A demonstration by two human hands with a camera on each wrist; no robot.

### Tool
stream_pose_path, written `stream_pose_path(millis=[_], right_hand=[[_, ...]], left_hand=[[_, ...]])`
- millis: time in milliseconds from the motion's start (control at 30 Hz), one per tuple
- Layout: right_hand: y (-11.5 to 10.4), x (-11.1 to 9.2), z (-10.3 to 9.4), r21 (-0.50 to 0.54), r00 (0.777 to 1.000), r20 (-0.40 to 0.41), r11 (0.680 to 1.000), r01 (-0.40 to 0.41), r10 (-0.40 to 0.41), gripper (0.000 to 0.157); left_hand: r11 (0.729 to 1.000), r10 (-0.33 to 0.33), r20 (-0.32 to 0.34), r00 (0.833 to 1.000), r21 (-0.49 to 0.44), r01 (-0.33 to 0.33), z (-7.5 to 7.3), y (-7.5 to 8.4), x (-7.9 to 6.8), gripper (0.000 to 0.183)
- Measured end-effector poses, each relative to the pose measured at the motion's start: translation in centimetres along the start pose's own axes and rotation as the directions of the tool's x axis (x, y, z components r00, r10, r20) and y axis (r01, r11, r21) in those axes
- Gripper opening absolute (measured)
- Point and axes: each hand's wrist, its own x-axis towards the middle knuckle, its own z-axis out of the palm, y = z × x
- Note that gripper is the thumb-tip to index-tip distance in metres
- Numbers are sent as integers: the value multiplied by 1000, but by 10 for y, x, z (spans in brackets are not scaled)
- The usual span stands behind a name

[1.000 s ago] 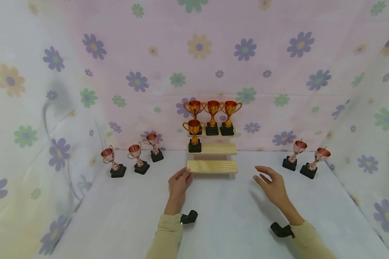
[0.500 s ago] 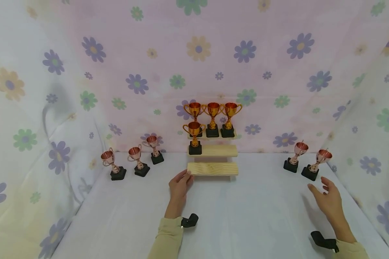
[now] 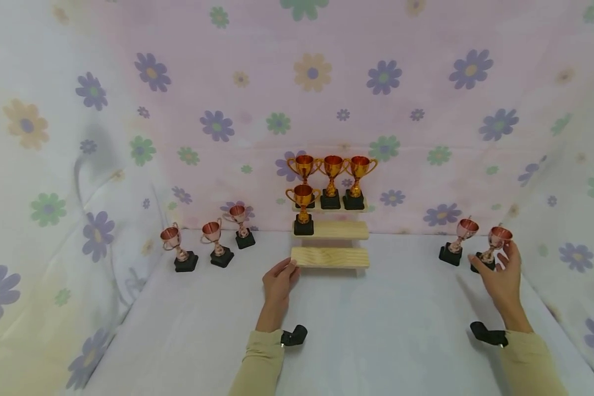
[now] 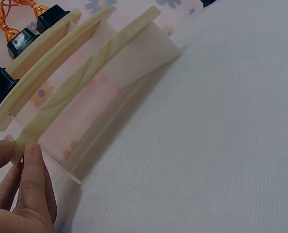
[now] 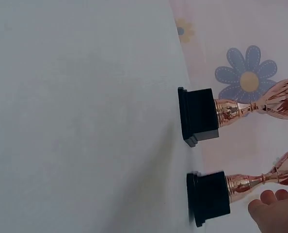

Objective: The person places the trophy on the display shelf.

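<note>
In the head view my left hand (image 3: 279,280) pinches the left end of the lowest step of a wooden tiered shelf (image 3: 329,257). The left wrist view shows its thumb and fingers (image 4: 32,174) on that board's end. My right hand (image 3: 502,280) is spread around the rightmost rose-gold trophy (image 3: 499,237), thumb apart from the fingers. Its fingers (image 5: 275,208) lie close by that trophy's stem in the right wrist view; whether they touch cannot be told. Another rose-gold trophy (image 3: 467,227) stands just left of it.
Several gold trophies (image 3: 331,168) stand on the top step, and one gold trophy (image 3: 303,198) on the left of the middle step. Three rose-gold trophies (image 3: 211,234) stand at the left of the white-covered table (image 3: 376,341). A flowered cloth (image 3: 356,126) hangs behind.
My right hand has moved from beside the shelf to the right, then forward to the rightmost rose-gold trophy. The left hand has stayed at the shelf's lowest step.
</note>
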Motion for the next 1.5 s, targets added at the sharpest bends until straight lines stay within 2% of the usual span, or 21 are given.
stream_pose_path(millis=[133,267,433,600,767,900,1033,1300,1500], right_hand=[[5,11,4,104,996,-63,993,-61,68,94],[7,18,4,151,987,-129,986,-73,93,93],[21,32,2,128,973,-227,992,-22,51,85],[43,57,4,155,963,-265,988,-11,53,78],[53,61,12,166,944,-329,985,39,18,70],[47,54,18,198,919,-394,975,99,-13,60],[35,49,22,214,905,-426,970,115,-13,53],[-6,33,26,150,901,-433,982,116,-40,39],[-6,29,23,175,903,-426,974,147,-59,34]], left_hand=[[1000,2,4,1000,1,-2,1,0,0,31],[1000,6,8,1000,-6,-6,1,0,0,31],[1000,4,6,1000,-13,-4,-1,-2,0,32],[1000,-1,6,1000,-3,1,-1,0,1,32],[1000,-11,10,1000,3,11,-1,3,0,33],[1000,-17,18,1000,3,17,-1,2,0,34],[1000,-17,19,1000,0,17,-2,0,0,33],[1000,-28,1,1000,6,28,-2,0,-1,30],[1000,-13,14,1000,2,13,-3,-1,-1,31]])
